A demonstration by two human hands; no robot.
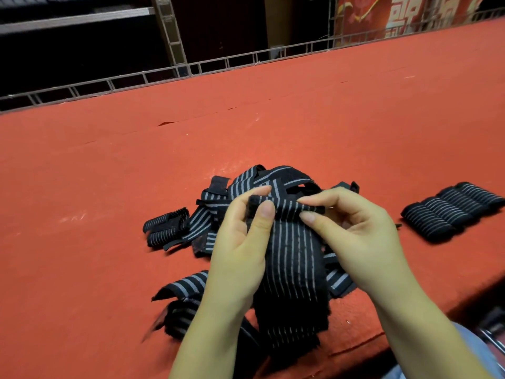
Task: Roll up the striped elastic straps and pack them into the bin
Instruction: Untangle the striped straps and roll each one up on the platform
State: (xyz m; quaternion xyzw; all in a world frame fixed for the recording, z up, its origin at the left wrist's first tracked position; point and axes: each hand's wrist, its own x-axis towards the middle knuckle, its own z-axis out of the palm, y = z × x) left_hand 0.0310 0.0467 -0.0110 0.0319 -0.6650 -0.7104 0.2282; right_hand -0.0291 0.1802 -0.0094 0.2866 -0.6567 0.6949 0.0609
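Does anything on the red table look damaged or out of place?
Nothing looks damaged. Loose straps lie in a tangled heap, finished rolls in a tidy row to the right. Both the left hand and the right hand pinch one strap. No bin is visible.

A loose heap of straps (246,203) lies on the surface (109,173), near its front edge. Before the heap, the left hand (240,242) and right hand (352,231) hold one strap (292,258) between them, its far end folded over, its length hanging toward the person. Right of the heap, well apart, a row of rolled straps (451,212) lies side by side. Behind the surface runs a wire rail (218,65), perhaps a shelf's edge.
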